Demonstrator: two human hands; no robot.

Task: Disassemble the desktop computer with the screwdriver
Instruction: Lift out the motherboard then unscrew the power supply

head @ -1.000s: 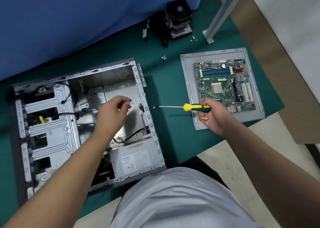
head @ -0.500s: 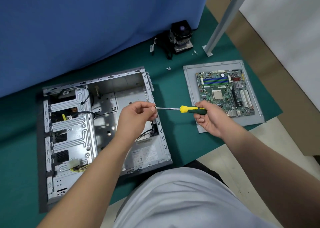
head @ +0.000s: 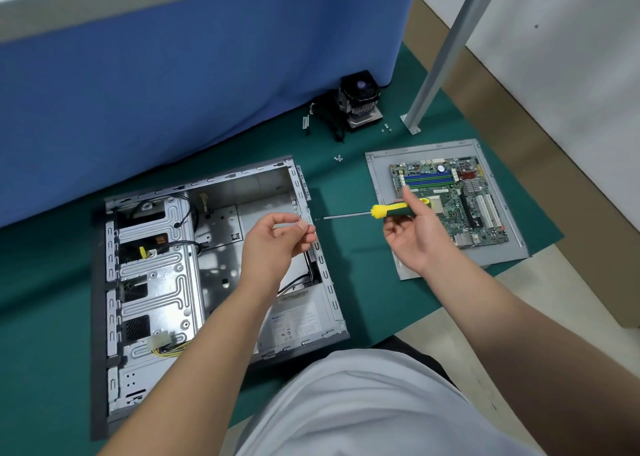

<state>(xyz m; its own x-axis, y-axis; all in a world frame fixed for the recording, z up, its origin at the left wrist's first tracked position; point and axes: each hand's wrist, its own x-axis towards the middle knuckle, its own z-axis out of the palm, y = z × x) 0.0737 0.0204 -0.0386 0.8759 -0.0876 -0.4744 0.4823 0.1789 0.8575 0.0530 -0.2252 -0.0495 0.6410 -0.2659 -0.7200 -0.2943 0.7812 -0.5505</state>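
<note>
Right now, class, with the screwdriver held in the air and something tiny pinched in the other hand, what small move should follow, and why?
Probably set the pinched piece down with the loose screws on the green mat. The left hand pinches something small, likely a screw, above the open case, while the right hand holds the screwdriver clear of it. Emptying the left hand frees it for the next fastener.

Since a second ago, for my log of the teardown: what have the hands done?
The left hand rose out of the case to the screwdriver tip, then drew slightly back, its fingertips pinched; what they hold is too small to tell. The right hand kept gripping the handle, shaft pointing left. Motherboard and cooler stayed put.
</note>
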